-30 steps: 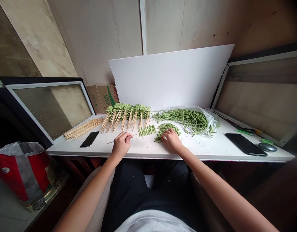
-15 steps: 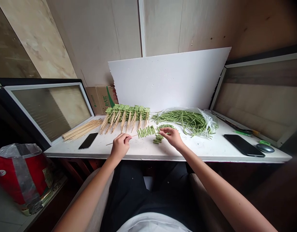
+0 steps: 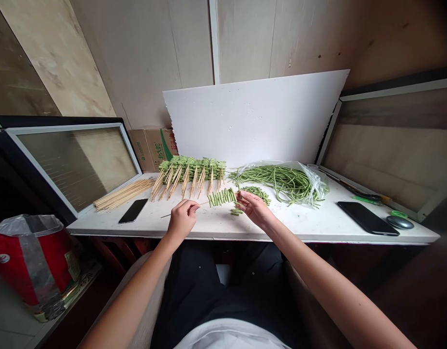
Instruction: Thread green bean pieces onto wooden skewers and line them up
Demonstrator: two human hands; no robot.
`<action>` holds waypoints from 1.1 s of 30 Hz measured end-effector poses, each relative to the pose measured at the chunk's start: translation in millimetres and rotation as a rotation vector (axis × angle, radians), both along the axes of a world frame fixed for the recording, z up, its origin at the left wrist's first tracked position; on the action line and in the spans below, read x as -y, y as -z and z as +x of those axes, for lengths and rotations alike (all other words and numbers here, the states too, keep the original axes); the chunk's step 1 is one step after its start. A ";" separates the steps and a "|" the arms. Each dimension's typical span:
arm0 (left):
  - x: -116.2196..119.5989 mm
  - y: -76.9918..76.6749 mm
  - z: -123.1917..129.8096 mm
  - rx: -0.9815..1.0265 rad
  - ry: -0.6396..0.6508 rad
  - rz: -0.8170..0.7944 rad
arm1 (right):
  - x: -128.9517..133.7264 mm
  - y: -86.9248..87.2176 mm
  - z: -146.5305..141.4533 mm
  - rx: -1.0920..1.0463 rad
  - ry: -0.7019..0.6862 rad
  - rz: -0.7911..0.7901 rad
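- Far left, below table height: red bag (image 3: 18, 271) with clear plastic at its mouth.
- Left end of white table (image 3: 299, 229): loose bundle of bare sticks (image 3: 123, 193), lying flat; a phone (image 3: 133, 211) just beside it, nearer the person.
- Behind, against the wall: cardboard box (image 3: 154, 145).
- Next, stacked skewers (image 3: 194, 167) loaded with green pieces, bare ends pointing toward the person.
- Left hand (image 3: 183, 217): fingers closed round a thin skewer (image 3: 203, 203), its tail sticking out leftward.
- Row of bean pieces (image 3: 222, 197) threaded side by side on that skewer, between the two hands.
- Right hand (image 3: 255, 208): fingertips pinched on one bean piece (image 3: 238, 188) at the row's right end; whether pierced, cannot tell.
- Cut-bean pile (image 3: 258, 193) just behind the right hand.
- Farther right: long beans (image 3: 281, 178) partly in clear plastic.
- Right end: second phone (image 3: 368, 218), grey oval object (image 3: 400, 222) beside it.
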State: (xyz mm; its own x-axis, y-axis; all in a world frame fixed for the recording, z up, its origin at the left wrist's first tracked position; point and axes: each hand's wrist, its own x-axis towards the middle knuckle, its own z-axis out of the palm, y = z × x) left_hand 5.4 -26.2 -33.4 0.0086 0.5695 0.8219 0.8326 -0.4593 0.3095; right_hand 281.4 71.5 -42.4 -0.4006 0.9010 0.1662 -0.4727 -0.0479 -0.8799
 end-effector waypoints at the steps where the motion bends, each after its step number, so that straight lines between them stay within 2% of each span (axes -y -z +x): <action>1: 0.1 0.0 -0.2 0.003 0.001 -0.001 | 0.1 0.5 -1.0 -0.011 0.002 -0.012; 9: 0.6 -0.5 -0.3 0.012 0.001 -0.015 | 3.2 -2.7 -3.3 -0.041 0.024 -0.077; 33: 0.2 -0.6 -0.9 -0.020 0.002 -0.001 | 1.8 2.1 -3.2 -0.023 0.078 -0.046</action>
State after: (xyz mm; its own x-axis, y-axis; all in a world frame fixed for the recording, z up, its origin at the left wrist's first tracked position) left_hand 4.5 -26.4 -32.8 0.0264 0.5704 0.8209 0.8380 -0.4604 0.2930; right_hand 278.2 69.7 -44.5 -0.3256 0.9362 0.1326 -0.4967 -0.0500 -0.8665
